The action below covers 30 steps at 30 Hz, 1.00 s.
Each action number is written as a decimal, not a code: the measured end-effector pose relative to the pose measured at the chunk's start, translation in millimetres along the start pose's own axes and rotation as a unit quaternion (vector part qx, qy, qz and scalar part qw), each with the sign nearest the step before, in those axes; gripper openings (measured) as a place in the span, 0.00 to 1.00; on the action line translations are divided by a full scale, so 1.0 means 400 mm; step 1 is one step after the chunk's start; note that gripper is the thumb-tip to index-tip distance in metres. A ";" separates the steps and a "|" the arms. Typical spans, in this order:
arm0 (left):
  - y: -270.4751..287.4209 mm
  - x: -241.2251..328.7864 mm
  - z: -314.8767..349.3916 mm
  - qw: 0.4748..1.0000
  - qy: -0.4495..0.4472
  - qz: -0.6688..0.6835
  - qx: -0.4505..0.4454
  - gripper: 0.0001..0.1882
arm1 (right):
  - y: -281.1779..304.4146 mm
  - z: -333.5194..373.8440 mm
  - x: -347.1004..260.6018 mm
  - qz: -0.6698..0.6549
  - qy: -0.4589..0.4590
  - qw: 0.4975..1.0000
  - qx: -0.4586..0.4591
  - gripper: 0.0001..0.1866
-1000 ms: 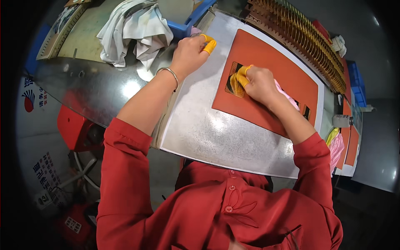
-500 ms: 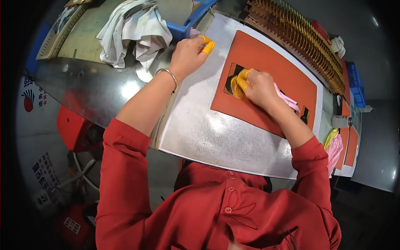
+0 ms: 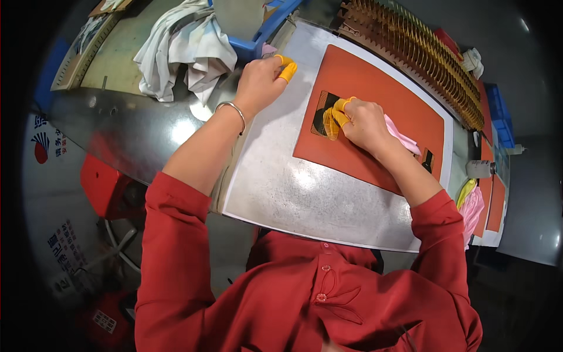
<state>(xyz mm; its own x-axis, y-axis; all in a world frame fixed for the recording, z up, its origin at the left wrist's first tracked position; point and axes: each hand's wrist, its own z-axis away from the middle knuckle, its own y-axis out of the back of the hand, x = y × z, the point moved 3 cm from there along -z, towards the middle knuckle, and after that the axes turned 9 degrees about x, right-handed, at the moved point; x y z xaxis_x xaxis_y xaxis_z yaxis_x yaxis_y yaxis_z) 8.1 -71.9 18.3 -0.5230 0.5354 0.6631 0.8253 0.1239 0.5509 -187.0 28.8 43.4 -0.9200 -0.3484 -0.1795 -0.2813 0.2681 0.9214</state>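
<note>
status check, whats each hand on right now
Left hand at the grey sheet's far-left corner, holding nothing visible. Right hand pressing the dark square piece onto the orange mat, pink cloth tucked under it. Nothing in the way.

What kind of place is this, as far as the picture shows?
Probably a factory workbench: a metal work plate bearing an orange mat, a long slotted rack behind it, and yellow finger cots on the right hand.

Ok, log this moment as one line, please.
left hand: at grey sheet's top edge | right hand: fingertips pressing small dark piece on orange mat, pink cloth under palm
</note>
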 end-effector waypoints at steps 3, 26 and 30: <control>0.007 0.015 0.002 0.999 0.009 0.032 0.003 0.10 | -0.004 0.032 -0.017 -0.014 0.004 0.999 -0.050 0.06; -0.002 -0.005 0.001 1.000 -0.004 0.002 0.012 0.11 | 0.020 0.034 -0.044 -0.035 0.013 0.997 -0.062 0.05; -0.002 0.013 -0.001 1.000 -0.009 0.016 0.011 0.11 | 0.005 0.024 -0.013 -0.014 0.019 0.999 -0.030 0.06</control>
<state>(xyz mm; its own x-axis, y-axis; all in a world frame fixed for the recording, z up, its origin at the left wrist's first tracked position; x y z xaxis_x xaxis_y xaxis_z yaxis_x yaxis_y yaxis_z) 4.7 -69.4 21.5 -0.4925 0.5538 0.6714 0.8462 0.1243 0.5182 -185.2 39.7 42.8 -0.9002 -0.3901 -0.1936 -0.2892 0.2030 0.9355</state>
